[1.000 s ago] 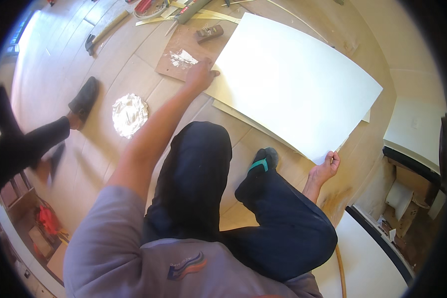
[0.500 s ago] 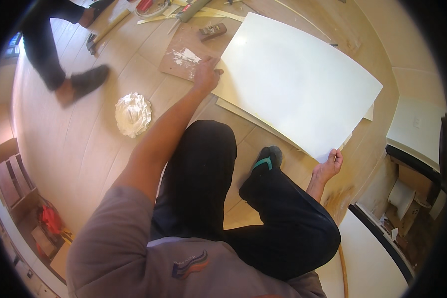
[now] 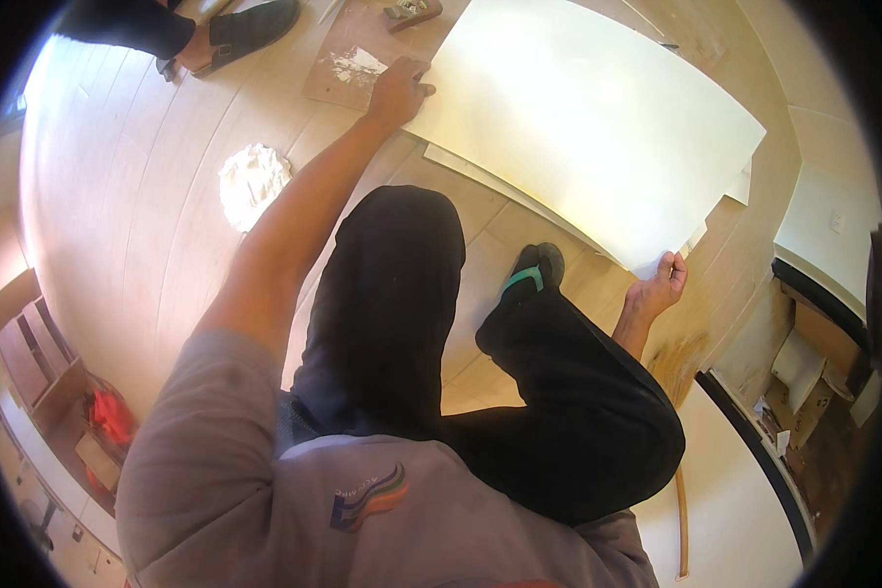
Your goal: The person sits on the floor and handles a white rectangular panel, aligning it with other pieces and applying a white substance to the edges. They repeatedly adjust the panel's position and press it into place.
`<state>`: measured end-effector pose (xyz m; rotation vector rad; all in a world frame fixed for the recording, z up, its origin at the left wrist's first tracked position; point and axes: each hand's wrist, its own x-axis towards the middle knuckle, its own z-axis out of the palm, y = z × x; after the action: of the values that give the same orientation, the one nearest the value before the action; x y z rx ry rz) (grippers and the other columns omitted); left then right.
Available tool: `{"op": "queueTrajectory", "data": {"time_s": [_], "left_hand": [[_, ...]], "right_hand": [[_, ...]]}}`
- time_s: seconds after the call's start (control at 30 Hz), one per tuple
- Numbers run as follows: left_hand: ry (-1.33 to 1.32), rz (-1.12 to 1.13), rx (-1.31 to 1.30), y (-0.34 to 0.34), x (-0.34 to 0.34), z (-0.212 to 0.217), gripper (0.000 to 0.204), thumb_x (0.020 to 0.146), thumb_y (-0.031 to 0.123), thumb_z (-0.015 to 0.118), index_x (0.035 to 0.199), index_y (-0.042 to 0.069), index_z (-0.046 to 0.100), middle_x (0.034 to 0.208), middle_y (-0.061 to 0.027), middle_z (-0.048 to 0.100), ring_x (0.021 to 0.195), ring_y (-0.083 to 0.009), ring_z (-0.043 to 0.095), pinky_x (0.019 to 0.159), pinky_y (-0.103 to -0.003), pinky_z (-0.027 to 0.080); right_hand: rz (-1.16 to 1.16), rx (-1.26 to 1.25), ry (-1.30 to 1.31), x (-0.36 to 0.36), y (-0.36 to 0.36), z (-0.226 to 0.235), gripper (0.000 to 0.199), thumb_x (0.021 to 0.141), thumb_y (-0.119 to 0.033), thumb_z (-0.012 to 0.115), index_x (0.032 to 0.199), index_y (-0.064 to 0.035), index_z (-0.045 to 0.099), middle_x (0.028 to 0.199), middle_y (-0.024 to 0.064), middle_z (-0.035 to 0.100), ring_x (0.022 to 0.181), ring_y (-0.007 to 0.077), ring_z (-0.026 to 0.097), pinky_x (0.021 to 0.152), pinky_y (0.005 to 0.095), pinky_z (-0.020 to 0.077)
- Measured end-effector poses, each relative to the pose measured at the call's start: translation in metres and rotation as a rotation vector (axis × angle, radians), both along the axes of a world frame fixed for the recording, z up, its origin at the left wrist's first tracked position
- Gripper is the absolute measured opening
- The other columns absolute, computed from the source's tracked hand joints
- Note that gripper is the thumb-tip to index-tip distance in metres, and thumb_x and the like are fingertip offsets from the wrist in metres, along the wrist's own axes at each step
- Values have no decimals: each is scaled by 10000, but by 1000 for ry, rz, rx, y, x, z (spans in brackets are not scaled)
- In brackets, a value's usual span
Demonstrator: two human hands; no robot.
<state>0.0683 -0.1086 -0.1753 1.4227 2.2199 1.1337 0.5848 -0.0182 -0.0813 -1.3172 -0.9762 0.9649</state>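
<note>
A large white sheet (image 3: 588,118) spans the upper middle of the view, slightly above the floor. My left hand (image 3: 400,93) is closed on its left edge. Down at the near right corner, my right hand (image 3: 659,284) pinches the sheet between thumb and fingers. Beneath it, another pale panel (image 3: 519,196) sticks out along the near side. Beside my left hand lies a brown board (image 3: 325,83) with a patch of white powder or filler. A wooden hand plane (image 3: 412,14) rests on that board.
A crumpled white bundle (image 3: 253,186) lies on the tiled floor, left of my forearm. Another person's dark shoe (image 3: 255,37) is at the upper left. My sandalled foot (image 3: 537,269) stands near the sheet. A red cloth (image 3: 111,416) sits in wooden shelving at far left; dark-edged cabinetry (image 3: 755,470) is at right.
The view has shifted, so the floor objects sit higher in the picture. The other person's foot has moved forward and to the right. Both my hands keep their hold on the sheet.
</note>
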Motion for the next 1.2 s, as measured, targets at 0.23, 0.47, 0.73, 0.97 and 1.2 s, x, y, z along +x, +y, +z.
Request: {"op": "queueTrajectory", "data": {"time_s": [0.23, 0.47, 0.73, 0.97, 1.2], "left_hand": [[-17, 25, -92, 6, 3, 14, 286, 799, 189, 754, 1019, 38, 652, 1010, -176, 648, 973, -377, 622, 844, -462, 492], [-55, 200, -140, 79, -25, 4, 222, 851, 211, 704, 983, 36, 668, 1011, -220, 658, 1006, -402, 622, 859, -483, 493], [-166, 352, -75, 125, -10, 2, 168, 833, 156, 703, 969, 78, 765, 1051, -178, 676, 1033, -382, 642, 909, -457, 510], [-95, 401, 129, 126, -4, -10, 87, 799, 64, 675, 862, 46, 733, 958, -198, 642, 948, -400, 629, 836, -483, 495], [-69, 321, 162, 125, 9, -9, 104, 796, 5, 623, 883, 31, 674, 933, -204, 603, 931, -410, 596, 807, -492, 478]], "right_hand": [[-26, -32, -66, 2, -1, -2, 160, 937, -48, 688, 1079, -3, 631, 1034, 36, 611, 965, 139, 566, 895, 285, 481], [22, -20, -7, -2, 1, -3, 150, 942, -50, 666, 1069, 12, 615, 1012, 42, 610, 926, 135, 580, 862, 284, 504], [30, -34, -5, 8, 3, -4, 156, 956, -82, 683, 1079, -7, 623, 1030, 39, 628, 956, 140, 587, 897, 298, 502], [41, -50, 33, 7, 5, -4, 110, 965, -57, 659, 1050, -7, 611, 1002, 48, 634, 961, 146, 598, 893, 297, 507], [32, -66, 7, 15, 0, -4, 124, 964, -56, 659, 1064, 0, 613, 1040, 59, 638, 973, 154, 595, 900, 306, 504]]}}
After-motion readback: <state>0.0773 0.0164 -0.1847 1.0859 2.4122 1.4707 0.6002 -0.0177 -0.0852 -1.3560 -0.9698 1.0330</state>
